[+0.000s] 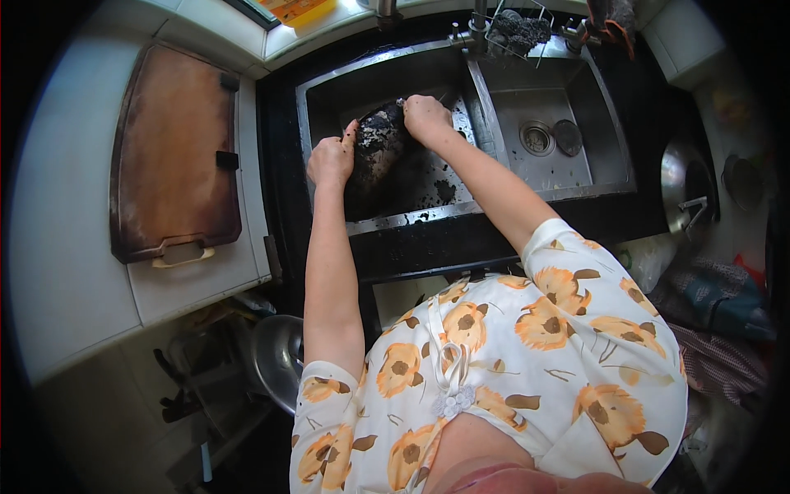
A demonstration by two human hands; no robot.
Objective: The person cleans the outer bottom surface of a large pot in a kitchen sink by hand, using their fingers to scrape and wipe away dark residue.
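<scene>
A round pan or wok [378, 145], its outside blackened and flaking to patches of bare metal, is tilted up inside the left sink basin [336, 99]. My left hand [332, 162] grips its left edge, thumb pointing up along the surface. At the pan's upper right, my right hand [427, 117] is closed; a small silvery bit pokes out at its fingertips, too little visible to name. Black flakes [444, 191] and specks lie on the wet basin floor. The pan's lower part falls in dark shadow.
The right basin [531, 105] holds a drain [537, 138] with a round strainer lid [568, 137] beside it. A wire rack with steel wool [521, 32] hangs by the faucet [478, 28]. Left stands a cutting board [176, 148]; a metal lid [682, 167] is at right.
</scene>
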